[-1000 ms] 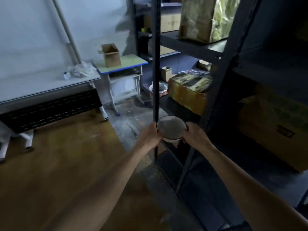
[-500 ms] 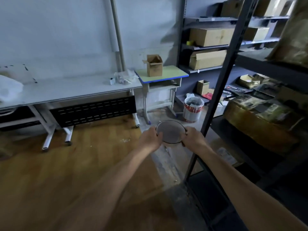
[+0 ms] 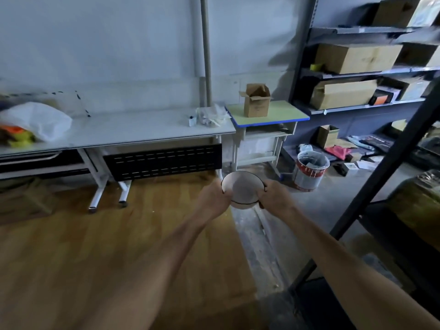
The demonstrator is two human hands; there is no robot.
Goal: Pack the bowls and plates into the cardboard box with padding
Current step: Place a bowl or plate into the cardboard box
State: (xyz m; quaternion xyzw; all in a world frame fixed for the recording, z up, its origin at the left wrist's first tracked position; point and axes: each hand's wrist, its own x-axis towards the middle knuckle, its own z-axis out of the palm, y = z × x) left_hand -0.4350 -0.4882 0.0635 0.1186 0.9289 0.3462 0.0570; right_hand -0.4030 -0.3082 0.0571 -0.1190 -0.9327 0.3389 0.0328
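bowl held between left hand and right hand.

Left hand, right hand bare; forearms bare up to frame edge.

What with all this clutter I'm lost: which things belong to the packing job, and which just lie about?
Job: bowl, held by left hand and right hand; probably the open cardboard box on the small desk.
Lying about: paint bucket, white plastic bag, shelved boxes.
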